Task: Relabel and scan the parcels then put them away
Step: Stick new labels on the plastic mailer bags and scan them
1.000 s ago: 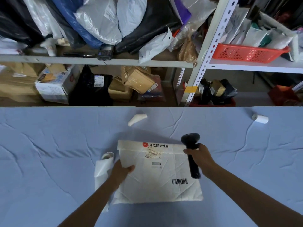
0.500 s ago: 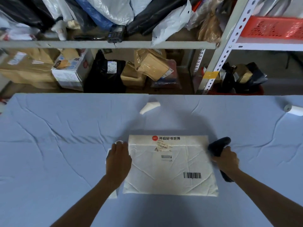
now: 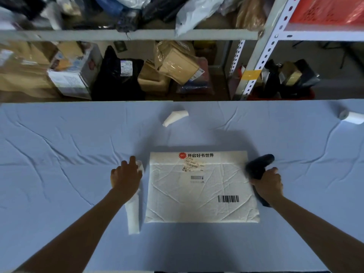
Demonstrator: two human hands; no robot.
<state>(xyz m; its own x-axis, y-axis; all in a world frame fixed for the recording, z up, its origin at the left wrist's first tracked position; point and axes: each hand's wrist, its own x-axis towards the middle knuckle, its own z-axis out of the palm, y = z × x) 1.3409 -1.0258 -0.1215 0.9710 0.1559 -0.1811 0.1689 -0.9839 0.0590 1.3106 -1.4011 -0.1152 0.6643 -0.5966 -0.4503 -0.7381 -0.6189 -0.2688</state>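
Note:
A white padded parcel (image 3: 201, 190) lies flat on the blue cloth, with red and black print at its top, a torn label below that and a barcode at the lower right. My left hand (image 3: 125, 177) sits just left of the parcel, its fingers curled over the rolled end of a white label strip (image 3: 134, 215) that trails toward me. To the right of the parcel my right hand (image 3: 268, 183) grips the handle of a black barcode scanner (image 3: 258, 166), whose head lies low beside the parcel's upper right corner.
The blue cloth covers the table (image 3: 59, 154). A curled white scrap of paper (image 3: 175, 117) lies beyond the parcel, and a white paper roll (image 3: 352, 117) sits at the far right edge. Behind the table, metal shelving (image 3: 262, 52) holds boxes and bagged parcels.
My left hand slid off the parcel to the left onto the label strip. My right hand carried the scanner from above the parcel down to its right side.

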